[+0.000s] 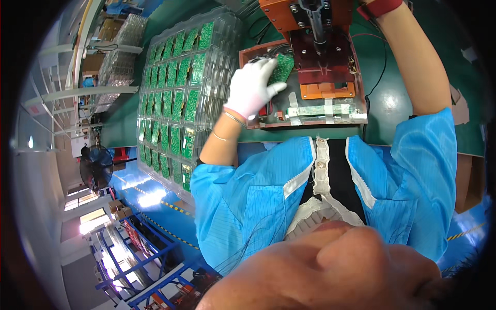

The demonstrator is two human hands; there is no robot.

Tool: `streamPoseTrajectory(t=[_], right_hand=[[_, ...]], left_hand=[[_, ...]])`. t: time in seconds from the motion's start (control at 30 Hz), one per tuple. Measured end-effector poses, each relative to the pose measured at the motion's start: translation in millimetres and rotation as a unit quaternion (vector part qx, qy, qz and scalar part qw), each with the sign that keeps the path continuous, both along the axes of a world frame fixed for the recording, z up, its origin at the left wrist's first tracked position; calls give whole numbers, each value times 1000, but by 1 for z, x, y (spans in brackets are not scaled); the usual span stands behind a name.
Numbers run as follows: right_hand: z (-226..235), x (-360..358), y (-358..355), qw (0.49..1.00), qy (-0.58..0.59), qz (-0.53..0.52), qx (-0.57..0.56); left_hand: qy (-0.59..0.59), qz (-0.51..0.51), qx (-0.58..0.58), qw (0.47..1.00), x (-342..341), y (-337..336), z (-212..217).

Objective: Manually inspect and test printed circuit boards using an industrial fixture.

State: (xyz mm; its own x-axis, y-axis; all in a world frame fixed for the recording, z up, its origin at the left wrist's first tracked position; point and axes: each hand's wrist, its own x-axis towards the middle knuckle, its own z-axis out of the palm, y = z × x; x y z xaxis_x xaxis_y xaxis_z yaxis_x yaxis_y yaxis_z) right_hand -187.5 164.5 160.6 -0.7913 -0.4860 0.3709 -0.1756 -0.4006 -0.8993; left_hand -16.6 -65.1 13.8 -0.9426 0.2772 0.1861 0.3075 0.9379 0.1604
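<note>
My left hand [251, 89], in a white glove, grips a green circuit board [282, 69] between its thumb and fingers. The board is tilted above the left part of a shallow reddish tray [268, 124], beside an orange-framed press [323, 44]. My right arm [416, 59] reaches up past the press on the right, with a red band [385, 7] at its wrist; the hand itself lies beyond the upper edge. Below the press head sits an orange block [327, 91]. In front of it a narrow green strip [323, 111] is held by pieces of clear tape.
Stacked clear plastic trays [219, 77] with many green boards stand on the left of the green table [390, 98]. A black cable [381, 77] runs along the press's right side. A black fan [96, 168] and blue racks [150, 271] stand farther left.
</note>
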Motion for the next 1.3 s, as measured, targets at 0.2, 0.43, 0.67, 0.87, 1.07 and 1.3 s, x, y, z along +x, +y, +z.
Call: streamPoseTrajectory(t=[0.2, 0.43, 0.67, 0.87, 1.07, 1.3], right_hand=[[7, 1, 3, 1000, 20, 11, 0], [0, -1, 0, 999, 24, -46, -6], [5, 3, -2, 1000, 21, -8, -13], [1, 0, 7, 999, 27, -22, 4], [5, 6, 3, 999, 21, -38, 10], [-1, -2, 4, 999, 42, -32, 6]], left_hand=[[18, 70, -94, 993, 2, 27, -27], [97, 16, -13, 995, 3, 23, -25], [44, -6, 74, 996, 21, 3, -14], [34, 12, 81, 996, 17, 33, -22], [53, -50, 88, 993, -3, 13, -32], [40, 36, 34, 998, 9, 25, -25]])
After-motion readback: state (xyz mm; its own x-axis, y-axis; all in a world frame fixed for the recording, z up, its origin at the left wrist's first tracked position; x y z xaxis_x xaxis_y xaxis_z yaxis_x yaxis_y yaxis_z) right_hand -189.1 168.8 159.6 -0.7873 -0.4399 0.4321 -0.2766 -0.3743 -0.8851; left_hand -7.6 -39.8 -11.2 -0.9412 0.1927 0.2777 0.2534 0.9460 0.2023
